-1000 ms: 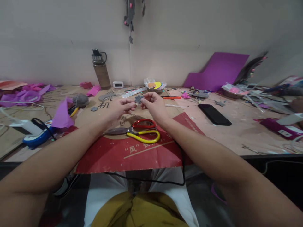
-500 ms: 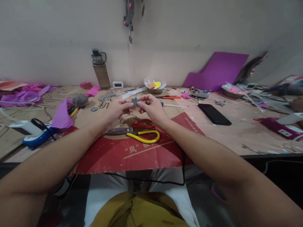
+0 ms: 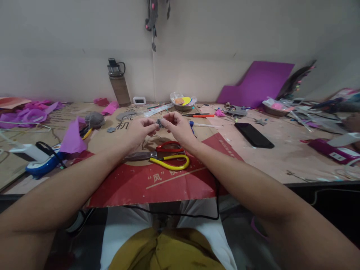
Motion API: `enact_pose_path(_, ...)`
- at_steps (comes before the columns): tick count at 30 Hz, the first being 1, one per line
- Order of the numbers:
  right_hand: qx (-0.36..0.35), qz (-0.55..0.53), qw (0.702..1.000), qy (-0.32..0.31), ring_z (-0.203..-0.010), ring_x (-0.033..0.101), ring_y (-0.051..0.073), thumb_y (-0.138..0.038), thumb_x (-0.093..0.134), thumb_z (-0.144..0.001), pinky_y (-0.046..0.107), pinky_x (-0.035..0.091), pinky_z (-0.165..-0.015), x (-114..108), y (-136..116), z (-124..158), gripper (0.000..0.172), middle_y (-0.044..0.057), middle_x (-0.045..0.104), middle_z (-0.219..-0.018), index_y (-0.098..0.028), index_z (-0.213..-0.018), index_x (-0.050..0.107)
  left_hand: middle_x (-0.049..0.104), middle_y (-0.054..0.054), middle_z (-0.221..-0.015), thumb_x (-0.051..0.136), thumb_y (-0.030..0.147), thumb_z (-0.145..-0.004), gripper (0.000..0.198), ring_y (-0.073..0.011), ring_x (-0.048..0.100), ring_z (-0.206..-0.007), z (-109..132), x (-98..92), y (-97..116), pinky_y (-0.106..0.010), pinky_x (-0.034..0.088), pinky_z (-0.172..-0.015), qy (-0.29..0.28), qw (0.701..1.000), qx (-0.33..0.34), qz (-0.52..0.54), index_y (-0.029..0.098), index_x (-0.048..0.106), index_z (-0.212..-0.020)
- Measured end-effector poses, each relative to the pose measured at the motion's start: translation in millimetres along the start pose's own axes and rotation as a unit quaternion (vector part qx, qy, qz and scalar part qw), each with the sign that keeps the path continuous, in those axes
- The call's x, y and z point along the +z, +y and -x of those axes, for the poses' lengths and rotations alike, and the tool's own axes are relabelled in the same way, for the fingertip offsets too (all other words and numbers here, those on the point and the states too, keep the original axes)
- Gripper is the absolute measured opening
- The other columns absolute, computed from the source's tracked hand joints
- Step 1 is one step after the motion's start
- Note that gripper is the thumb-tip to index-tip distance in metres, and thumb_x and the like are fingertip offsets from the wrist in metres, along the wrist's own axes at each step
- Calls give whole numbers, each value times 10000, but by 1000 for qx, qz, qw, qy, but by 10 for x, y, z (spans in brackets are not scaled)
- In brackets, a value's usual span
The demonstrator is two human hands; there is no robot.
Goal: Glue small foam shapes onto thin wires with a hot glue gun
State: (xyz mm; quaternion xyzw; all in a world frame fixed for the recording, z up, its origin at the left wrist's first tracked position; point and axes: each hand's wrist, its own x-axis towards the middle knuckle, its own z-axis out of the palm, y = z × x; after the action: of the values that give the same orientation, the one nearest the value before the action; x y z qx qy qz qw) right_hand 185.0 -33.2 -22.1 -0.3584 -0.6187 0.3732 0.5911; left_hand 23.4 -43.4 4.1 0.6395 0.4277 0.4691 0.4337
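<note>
Between the fingertips of both hands is a small grey star-shaped felt piece (image 3: 160, 123), partly hidden by the fingers. My left hand (image 3: 142, 130) pinches its left side. From the other side, my right hand (image 3: 178, 126) grips it between thumb and fingers. Just below the hands lie scissors (image 3: 170, 163) with one red and one yellow handle, their blades pointing left. They rest on red and brown cardboard (image 3: 120, 191). A similar grey star (image 3: 111, 129) lies left of my left hand, near a ball of grey yarn (image 3: 95, 120).
A black phone (image 3: 254, 135) lies to the right. Behind stand a water bottle (image 3: 118, 84), a small white clock (image 3: 139, 101) and a bowl of scraps (image 3: 184, 107). Purple felt (image 3: 257, 84) leans on the wall. Power strips (image 3: 45, 167) sit at both sides.
The grey star has turned between my fingers and shows less of its face. My fingers have closed in around it. The view has shifted very slightly; the scissors stay put.
</note>
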Motion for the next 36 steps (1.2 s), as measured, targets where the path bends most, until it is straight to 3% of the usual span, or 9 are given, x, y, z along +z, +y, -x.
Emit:
enact_pose_path(5,1,38,999,-26,-639,518,109,-373,656,-766,274,426,-634,-27,14,-8,203,-17,596,-678,-183,-741,591,612,4,-626,723,303,-700,164,-107,522,-576,16,-8,-19,-254,421,-598,-6,997,20,-72,149,671,-714)
enact_pose_path(14,39,14,998,-40,-636,513,115,-392,588,-807,265,437,-596,-30,42,-30,210,-15,576,-683,-189,-755,600,593,2,-635,764,308,-658,217,-98,537,-563,-7,24,-42,-240,433,-574,-6,996,-17,87,137,639,-703)
enact_pose_path(20,-26,63,998,-1,-671,526,115,-302,624,-781,266,439,-624,-41,-12,1,118,-14,600,-739,-195,-817,590,575,7,-582,748,300,-673,203,-85,504,-522,6,36,-7,-219,399,-529,1,995,-28,100,138,626,-676)
enact_pose_path(28,-23,90,996,-9,-625,513,122,-325,621,-784,275,440,-599,-58,5,-10,136,-11,602,-681,-190,-769,614,619,-22,-637,742,359,-703,244,-121,573,-598,25,17,-10,-237,435,-549,-15,999,-4,41,136,657,-756)
enact_pose_path(36,-77,116,990,-29,-667,551,125,-310,625,-813,280,442,-650,-20,-101,72,128,7,646,-737,-184,-794,623,637,-20,-749,747,374,-701,252,-124,599,-650,27,-3,-46,-220,454,-510,-25,999,4,20,157,660,-795)
